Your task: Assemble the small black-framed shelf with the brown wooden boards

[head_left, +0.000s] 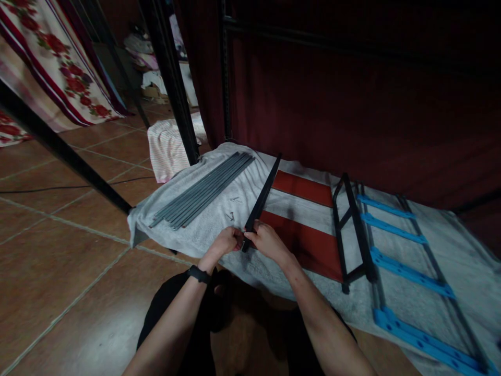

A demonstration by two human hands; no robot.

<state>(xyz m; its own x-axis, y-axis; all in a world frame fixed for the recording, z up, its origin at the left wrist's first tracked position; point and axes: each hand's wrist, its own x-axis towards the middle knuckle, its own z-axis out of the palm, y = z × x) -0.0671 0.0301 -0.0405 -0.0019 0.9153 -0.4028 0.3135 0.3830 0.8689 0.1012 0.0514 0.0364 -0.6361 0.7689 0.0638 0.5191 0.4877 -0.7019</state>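
Left hand [226, 241] and right hand [266, 241], fingers clamped on near end of black bar [261, 201]; bar probably stiff, light; grip low, screws [230, 215] just beyond fingertips.

Grey rods [203, 192], blue-runged frame [407, 261]

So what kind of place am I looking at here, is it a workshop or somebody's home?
Most likely a room in a home, used as a floor workspace. The terracotta tile floor, a floral cloth hanging at the left, and a grey towel spread under loose metal rods all suggest it, not a workshop.
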